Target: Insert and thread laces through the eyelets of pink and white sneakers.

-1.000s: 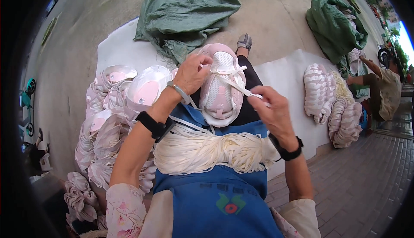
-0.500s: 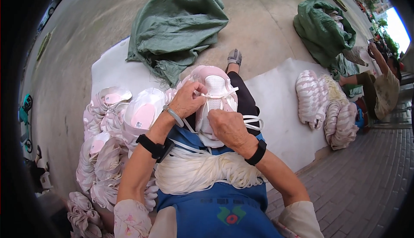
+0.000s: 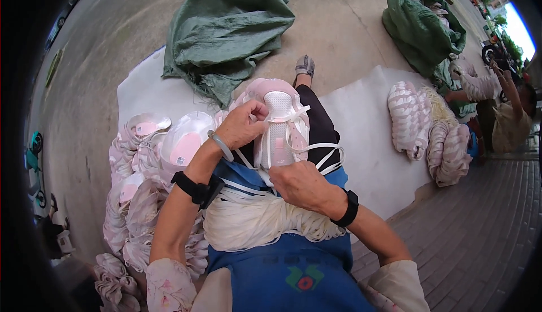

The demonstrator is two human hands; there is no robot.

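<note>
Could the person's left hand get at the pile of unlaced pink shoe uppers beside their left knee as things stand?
Probably yes, once freed. The left hand is gripping the pink shoe upper on the lap, but the pile of uppers lies just beside that forearm with nothing between them.

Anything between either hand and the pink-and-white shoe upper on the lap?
Nothing visible. The left hand grips the shoe upper at its side, and the right hand is at its near end, where white laces trail. The lace bundle lies below, across the lap.
</note>
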